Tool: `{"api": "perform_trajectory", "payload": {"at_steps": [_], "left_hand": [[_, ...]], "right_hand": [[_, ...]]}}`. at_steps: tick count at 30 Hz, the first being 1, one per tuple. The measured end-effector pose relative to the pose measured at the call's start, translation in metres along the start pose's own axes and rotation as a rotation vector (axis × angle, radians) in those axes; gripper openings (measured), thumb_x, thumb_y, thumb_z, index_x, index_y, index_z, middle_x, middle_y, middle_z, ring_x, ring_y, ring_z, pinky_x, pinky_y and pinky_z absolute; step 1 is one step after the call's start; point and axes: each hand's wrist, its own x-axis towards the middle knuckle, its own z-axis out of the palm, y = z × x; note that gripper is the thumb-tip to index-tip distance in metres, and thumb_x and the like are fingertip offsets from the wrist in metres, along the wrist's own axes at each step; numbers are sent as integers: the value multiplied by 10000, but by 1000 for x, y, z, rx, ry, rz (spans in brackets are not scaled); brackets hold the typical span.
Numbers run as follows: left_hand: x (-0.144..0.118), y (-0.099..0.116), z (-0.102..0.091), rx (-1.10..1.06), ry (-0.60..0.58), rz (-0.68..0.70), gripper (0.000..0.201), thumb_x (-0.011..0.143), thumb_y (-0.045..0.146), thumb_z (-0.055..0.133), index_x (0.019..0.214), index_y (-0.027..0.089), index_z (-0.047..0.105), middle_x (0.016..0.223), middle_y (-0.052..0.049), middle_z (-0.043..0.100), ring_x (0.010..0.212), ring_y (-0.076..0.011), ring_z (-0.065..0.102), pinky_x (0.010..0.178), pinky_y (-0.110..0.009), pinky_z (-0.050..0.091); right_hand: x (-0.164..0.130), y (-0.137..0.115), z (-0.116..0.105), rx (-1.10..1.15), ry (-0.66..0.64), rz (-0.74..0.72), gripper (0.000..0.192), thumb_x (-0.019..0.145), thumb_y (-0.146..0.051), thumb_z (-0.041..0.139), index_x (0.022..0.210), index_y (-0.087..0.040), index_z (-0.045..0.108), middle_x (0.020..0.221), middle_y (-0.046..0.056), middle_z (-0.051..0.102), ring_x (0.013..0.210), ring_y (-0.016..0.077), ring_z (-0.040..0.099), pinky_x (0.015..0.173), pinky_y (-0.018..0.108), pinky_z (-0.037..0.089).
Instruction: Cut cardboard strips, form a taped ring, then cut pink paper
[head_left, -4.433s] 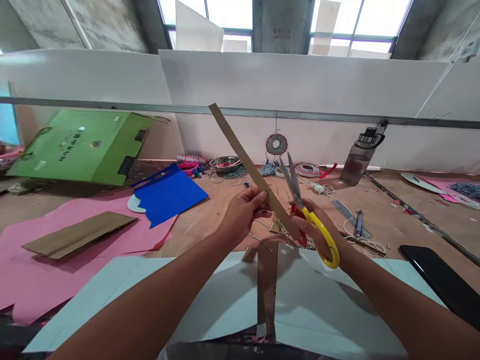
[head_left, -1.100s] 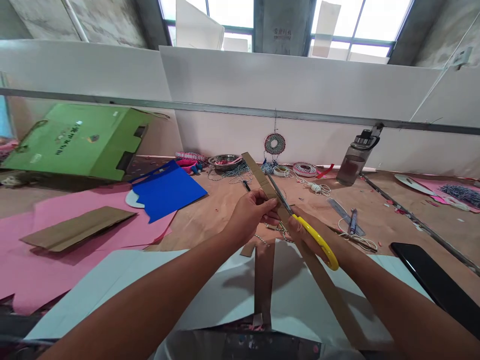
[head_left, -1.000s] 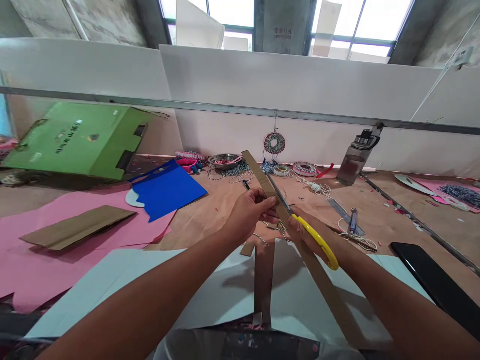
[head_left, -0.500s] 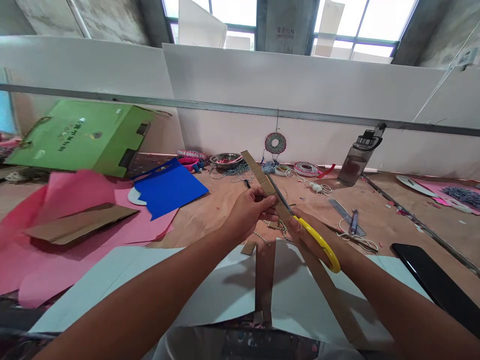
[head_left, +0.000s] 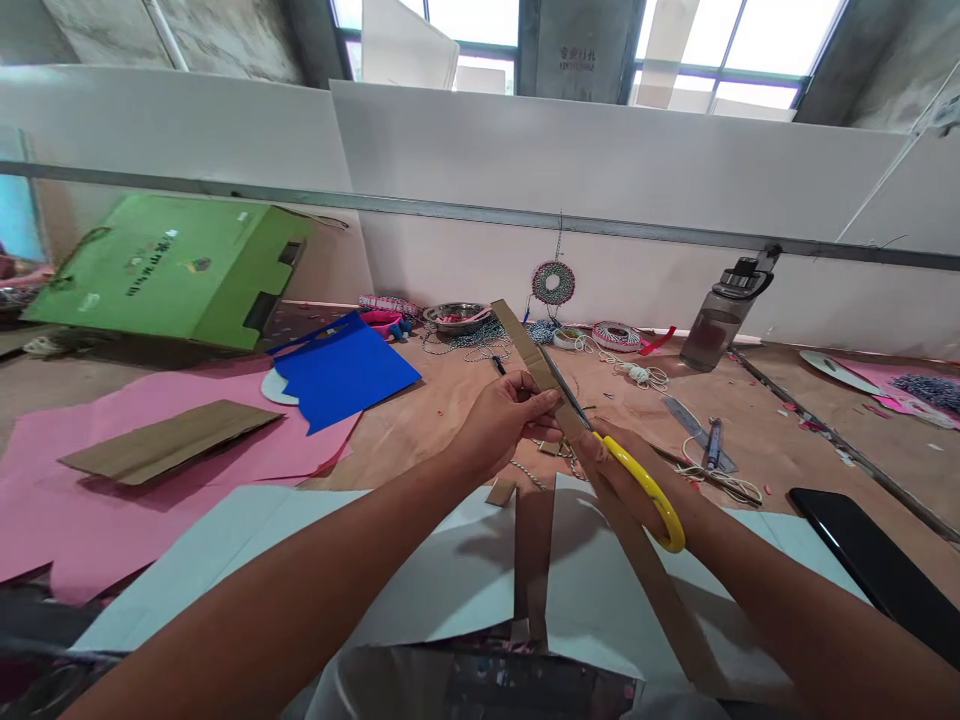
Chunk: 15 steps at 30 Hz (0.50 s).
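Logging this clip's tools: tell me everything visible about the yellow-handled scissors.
The scissors have a yellow loop handle with a touch of red near the pivot and slim grey metal blades. The right hand holds them, fingers through the handle, above the white sheet. The blades point up and away, lying nearly shut along the brown cardboard strip, which the left hand pinches just beside them.

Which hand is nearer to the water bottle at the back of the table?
The right hand. It holds the yellow-handled scissors on the side of the water bottle. The left hand, pinching the cardboard strip, is farther away.
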Motion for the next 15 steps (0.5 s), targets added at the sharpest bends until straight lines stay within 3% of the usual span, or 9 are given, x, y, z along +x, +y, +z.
{"api": "perform_trajectory", "payload": {"at_steps": [4,9,11,15], "left_hand": [[1,5,-4,38,-27,-27,284,702,238,791,805,135,548,704,-24,667,541,-107,642,530,-214,573],[8,17,-18,75,1,15,275,789,359,716,804,142,547,636,-16,633,492,-108,626,405,-154,460],[11,20,-22,57,21,62,249,794,327,713,812,142,547,641,-3,625,454,-80,593,376,-133,415],[13,20,-23,58,29,80,187,800,235,704,841,138,549,641,4,633,434,-76,579,409,-155,465]], "right_hand": [[-1,-5,-2,-120,-20,-22,459,967,-544,257,794,-193,497,735,11,522,642,141,408,598,283,374],[-2,-11,-1,-121,-59,102,496,908,-645,292,732,-203,432,681,-1,479,593,127,386,524,265,323],[-2,-13,1,-111,-69,126,508,894,-666,303,723,-204,425,673,-3,474,585,125,377,514,264,310],[-2,-11,1,-140,-72,92,498,916,-644,277,758,-201,440,712,5,512,605,129,407,542,274,331]]}}
